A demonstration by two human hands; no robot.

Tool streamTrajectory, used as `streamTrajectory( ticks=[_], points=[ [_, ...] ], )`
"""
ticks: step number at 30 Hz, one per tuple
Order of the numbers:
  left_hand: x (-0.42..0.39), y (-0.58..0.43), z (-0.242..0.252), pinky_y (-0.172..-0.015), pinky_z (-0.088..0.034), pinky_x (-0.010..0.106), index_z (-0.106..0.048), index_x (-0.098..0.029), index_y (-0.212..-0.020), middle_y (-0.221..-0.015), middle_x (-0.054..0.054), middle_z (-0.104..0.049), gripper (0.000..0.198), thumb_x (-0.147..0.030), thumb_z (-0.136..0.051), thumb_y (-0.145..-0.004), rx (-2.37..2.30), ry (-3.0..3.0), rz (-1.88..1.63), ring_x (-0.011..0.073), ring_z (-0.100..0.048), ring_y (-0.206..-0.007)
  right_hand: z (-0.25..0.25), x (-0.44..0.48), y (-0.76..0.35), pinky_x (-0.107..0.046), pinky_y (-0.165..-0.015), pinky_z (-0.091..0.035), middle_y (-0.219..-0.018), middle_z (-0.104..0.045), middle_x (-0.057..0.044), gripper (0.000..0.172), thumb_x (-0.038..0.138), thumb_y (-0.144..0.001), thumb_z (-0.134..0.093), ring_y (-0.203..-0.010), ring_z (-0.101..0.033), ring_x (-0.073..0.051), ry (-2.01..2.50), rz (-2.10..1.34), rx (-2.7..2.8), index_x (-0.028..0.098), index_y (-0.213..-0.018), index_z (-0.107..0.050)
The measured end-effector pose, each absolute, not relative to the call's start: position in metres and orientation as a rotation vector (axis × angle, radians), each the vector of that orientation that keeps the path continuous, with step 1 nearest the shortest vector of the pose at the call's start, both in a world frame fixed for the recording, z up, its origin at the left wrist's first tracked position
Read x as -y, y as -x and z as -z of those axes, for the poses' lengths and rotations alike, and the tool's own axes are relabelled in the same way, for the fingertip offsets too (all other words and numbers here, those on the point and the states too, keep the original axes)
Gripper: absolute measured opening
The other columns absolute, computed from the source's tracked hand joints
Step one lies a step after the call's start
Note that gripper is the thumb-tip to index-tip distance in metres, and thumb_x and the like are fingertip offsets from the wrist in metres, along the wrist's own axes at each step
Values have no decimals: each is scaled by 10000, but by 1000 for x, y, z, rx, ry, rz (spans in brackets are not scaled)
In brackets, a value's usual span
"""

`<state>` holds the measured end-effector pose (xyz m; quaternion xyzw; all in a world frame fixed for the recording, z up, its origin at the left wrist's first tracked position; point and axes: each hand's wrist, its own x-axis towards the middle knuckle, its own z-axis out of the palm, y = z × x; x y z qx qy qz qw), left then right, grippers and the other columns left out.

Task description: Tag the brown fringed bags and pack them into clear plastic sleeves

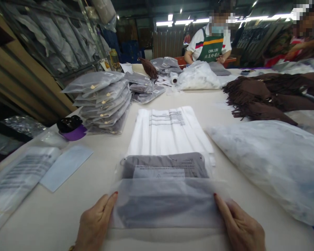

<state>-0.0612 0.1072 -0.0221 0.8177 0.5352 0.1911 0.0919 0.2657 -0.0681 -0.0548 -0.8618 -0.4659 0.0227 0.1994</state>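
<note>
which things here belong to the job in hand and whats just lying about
Likely in use:
left hand and right hand
translucent bag they hold
printed white stack beyond it
stack of filled bags

Probably lying about:
pale blue sheet
purple-and-black object
white roll

left hand and right hand: cut off at bottom edge | grey packet: blurred, print too small to read | brown fringed pieces: run past right edge | printed plastic stack: cut by left edge | distant person: too small

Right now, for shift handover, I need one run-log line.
left hand: frosted bag, left edge; right hand: its right edge; bag stack: beyond, left
</note>
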Motion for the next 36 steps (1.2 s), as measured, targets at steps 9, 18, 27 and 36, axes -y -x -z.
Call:
streamTrajectory(
  ticks=[9,18,27,36],
  points=[
    [-108,37,18,-392,-215,226,-629,-237,-857,-534,8,-572,300,-284,-335,-895,-2036,-2563,55,153,-513,-418,47,49,-247,-247,-413,-255,-432,-534,-5,532,469,-939,-164,-422,-557,-180,2644,474,1350,225,-633,-524],
    [-102,28,-10,-732,-485,374,-487,-57,-1139,-988,181,-646,342,-272,-354,-909,-2093,-2758,-918,281,-617,-917,38,43,-244,-242,-460,-227,-512,-617,-17,258,390,-863,-503,-496,-594,-185,2688,233,1236,213,-690,-576],
    [-80,-82,15,-987,-314,607,-297,-309,-1363,-1440,64,-310,529,-402,-454,-866,-1138,-3137,-183,365,-278,-1304,41,41,-247,-249,-444,-193,-507,-622,-35,279,388,-874,-484,-458,-594,-195,2611,304,1146,203,-689,-581],
    [-96,-66,41,-1001,-154,654,-460,-331,-1261,-1459,50,-264,480,-231,-472,-791,-922,-3310,-48,428,-49,-1332,24,77,-257,-247,-480,-305,-494,-589,32,218,263,-835,-533,-461,-561,-128,2498,607,1047,217,-622,-537]
  ],
)
